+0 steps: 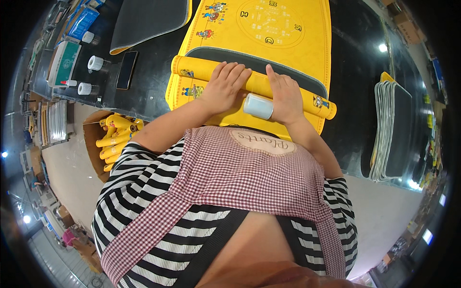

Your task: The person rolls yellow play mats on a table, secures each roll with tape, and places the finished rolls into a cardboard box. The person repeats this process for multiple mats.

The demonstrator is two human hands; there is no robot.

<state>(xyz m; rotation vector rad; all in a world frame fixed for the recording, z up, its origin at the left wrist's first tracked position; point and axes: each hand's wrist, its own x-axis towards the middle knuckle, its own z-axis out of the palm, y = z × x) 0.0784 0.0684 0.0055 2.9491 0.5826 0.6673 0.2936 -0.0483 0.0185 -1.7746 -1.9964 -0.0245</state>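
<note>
A yellow printed mat [293, 45] lies in front of me on the table, and a partly rolled yellow mat [257, 77] with a dark grey underside [206, 54] lies crosswise over it. My left hand [225, 86] holds the roll left of its middle, fingers laid over the top and thumb on the near side. My right hand [287, 98] holds it on the right, fingers over it. Against that palm sits a white tape roll [259, 106]; the right thumb is hidden, so I cannot tell whether it passes through the tape roll.
Left on the black table [149, 81] are a phone [127, 70], white tape rolls [95, 63], a green-white box [64, 63] and a folded grey mat [149, 21]. Stacked mats [391, 129] lie at the right edge. Below left, a carton [91, 141] holds several rolled yellow mats [115, 139].
</note>
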